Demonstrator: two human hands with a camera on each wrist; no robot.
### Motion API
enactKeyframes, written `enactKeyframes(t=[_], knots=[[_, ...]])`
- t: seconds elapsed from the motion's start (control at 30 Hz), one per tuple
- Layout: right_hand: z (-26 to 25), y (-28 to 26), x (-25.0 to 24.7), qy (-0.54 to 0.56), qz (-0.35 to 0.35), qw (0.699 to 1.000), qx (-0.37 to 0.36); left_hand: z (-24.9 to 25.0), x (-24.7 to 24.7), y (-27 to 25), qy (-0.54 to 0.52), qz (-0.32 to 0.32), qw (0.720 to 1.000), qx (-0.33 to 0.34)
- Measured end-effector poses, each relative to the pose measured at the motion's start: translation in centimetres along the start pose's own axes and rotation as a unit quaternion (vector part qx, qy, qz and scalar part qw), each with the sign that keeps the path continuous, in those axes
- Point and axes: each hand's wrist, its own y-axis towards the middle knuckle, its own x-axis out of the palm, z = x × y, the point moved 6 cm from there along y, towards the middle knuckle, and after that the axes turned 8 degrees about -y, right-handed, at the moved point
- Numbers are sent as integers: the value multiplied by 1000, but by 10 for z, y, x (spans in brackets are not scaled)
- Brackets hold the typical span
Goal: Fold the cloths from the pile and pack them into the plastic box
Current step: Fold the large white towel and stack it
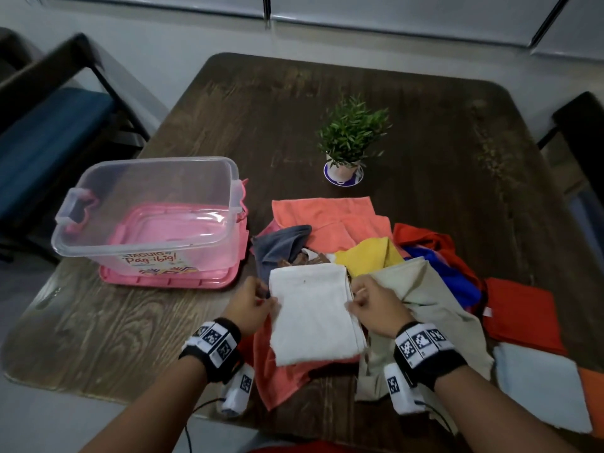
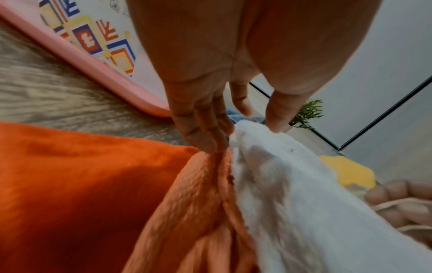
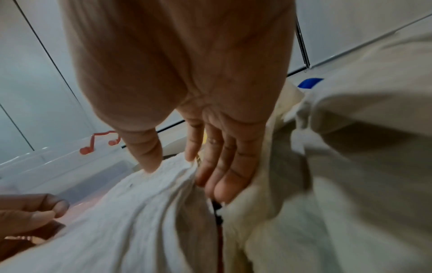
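A folded white cloth (image 1: pixel 312 313) lies on top of the pile at the table's near middle. My left hand (image 1: pixel 251 302) pinches its left edge between thumb and fingers; the wrist view shows that hand (image 2: pixel 245 127) gripping the white cloth (image 2: pixel 280 194) beside an orange cloth (image 2: pixel 93 175). My right hand (image 1: pixel 369 304) pinches the right edge; its wrist view shows the hand (image 3: pixel 177 166) with thumb on top of the white cloth (image 3: pixel 140 212) and fingers under it. The clear plastic box (image 1: pixel 147 207) stands open on its pink lid (image 1: pixel 170 279) at the left.
The pile holds salmon (image 1: pixel 327 217), grey (image 1: pixel 281 243), yellow (image 1: pixel 369 256), beige (image 1: pixel 425 289), blue (image 1: pixel 441 269) and red (image 1: pixel 519 308) cloths. A pale blue cloth (image 1: pixel 539 384) lies near the right front edge. A small potted plant (image 1: pixel 349 142) stands behind the pile. Chairs flank the table.
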Motion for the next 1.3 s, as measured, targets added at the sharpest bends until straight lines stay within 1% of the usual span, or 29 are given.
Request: enactKeyframes(t=[0.03, 0.1, 0.13, 0.2, 0.23, 0.3, 0.37, 0.4, 0.47, 0.57, 0.63, 0.67, 0.73, 0.8, 0.83, 0.87, 0.93, 1.0, 1.03, 1.13, 1.2, 1.23, 1.3], knots=[[4, -5, 5, -16, -30, 999, 14, -2, 4, -8, 4, -20, 1000, -12], [17, -7, 19, -45, -86, 994, 44, -11, 15, -19, 6, -76, 995, -60], [21, -5, 25, -49, -99, 992, 55, -17, 22, -21, -17, -105, 991, -83], [25, 1, 32, -25, -104, 993, 58, -16, 33, -25, -96, -142, 980, -101], [25, 4, 33, -3, -109, 992, 58, -15, 36, -24, -134, -143, 975, -107], [17, 6, 34, 52, -118, 991, 37, -12, 39, -22, -185, -126, 964, -143], [9, 5, 31, 116, -113, 987, 10, -4, 36, -21, -201, -103, 961, -157], [5, 3, 28, 158, -108, 982, -2, -4, 35, -19, -210, -93, 961, -155], [-2, -1, 22, 258, -101, 961, -7, 7, 28, -18, -266, -82, 952, -127], [-12, -9, 9, 397, -89, 914, 7, 28, 15, -19, -350, -78, 930, -78], [-16, -13, 1, 439, -84, 895, 3, 40, 8, -18, -389, -77, 916, -65], [-18, -13, -4, 446, -74, 892, -5, 47, 5, -17, -404, -79, 910, -53], [-15, -12, -12, 457, -42, 889, -2, 59, -1, -16, -404, -71, 912, -26], [-14, -11, -19, 466, -22, 885, 1, 70, -6, -17, -390, -58, 919, 4], [-14, -10, -21, 470, -21, 882, -7, 75, -7, -18, -389, -65, 919, 20], [-15, -10, -25, 472, -20, 881, -18, 78, -7, -18, -386, -77, 919, 33], [-17, -11, -32, 471, -18, 881, -45, 83, -6, -18, -346, -111, 930, 56], [-20, -13, -37, 449, -25, 891, -65, 86, -4, -17, -262, -138, 952, 78], [-20, -12, -38, 431, -27, 899, -72, 87, -4, -16, -210, -142, 964, 83], [-17, -9, -43, 391, -17, 916, -90, 97, -7, -13, -66, -120, 985, 109], [-18, -8, -47, 347, -9, 932, -104, 104, -8, -12, 42, -88, 986, 132], [-19, -7, -48, 312, -4, 943, -112, 105, -9, -11, 90, -75, 982, 145], [-22, -7, -51, 217, 18, 968, -120, 106, -10, -9, 150, -61, 972, 170]])
